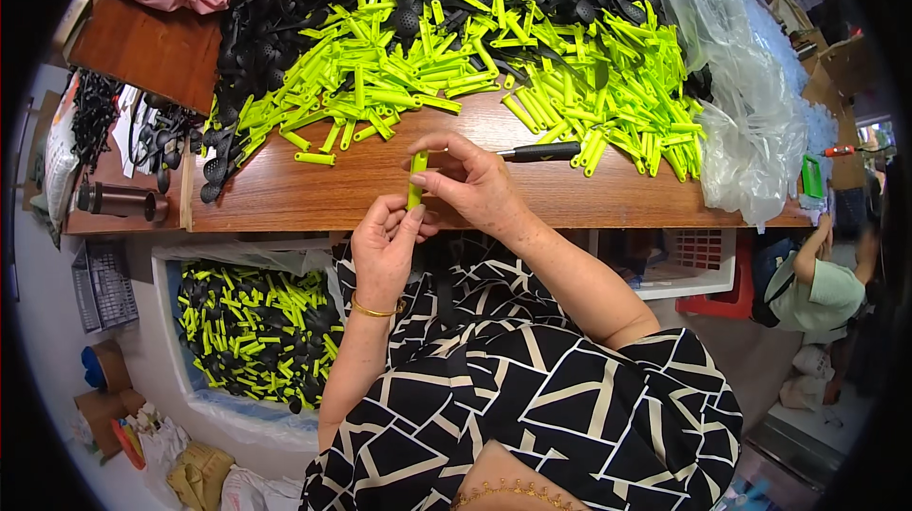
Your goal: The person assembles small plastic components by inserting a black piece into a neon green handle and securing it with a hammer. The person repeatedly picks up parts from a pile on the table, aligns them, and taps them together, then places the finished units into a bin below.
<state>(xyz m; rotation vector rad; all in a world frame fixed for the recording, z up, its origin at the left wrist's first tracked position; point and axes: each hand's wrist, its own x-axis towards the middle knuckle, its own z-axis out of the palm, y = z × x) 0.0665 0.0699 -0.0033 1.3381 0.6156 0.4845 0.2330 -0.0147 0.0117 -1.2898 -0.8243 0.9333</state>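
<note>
Above the near edge of the brown wooden table (285, 202), a small lime-green plastic handle (417, 183) is upright between my two hands. My left hand (388, 237) pinches its lower end, thumb against fingers. Closed on the upper part are the thumb and fingertips of my right hand (480, 186). Just behind the right hand lies a tool with a black grip (543, 152) and a metal shaft. Lime-green handles (380, 74) are heaped farther back, in front of and over a large pile of black perforated spoons (275, 27).
A lined bin (169, 321) with mixed black and green pieces stands below the table at left. A metallic brown flask (123, 200) lies at the left. Clear plastic sheeting (750, 131) drapes the right end. Another person (812, 288) is at far right.
</note>
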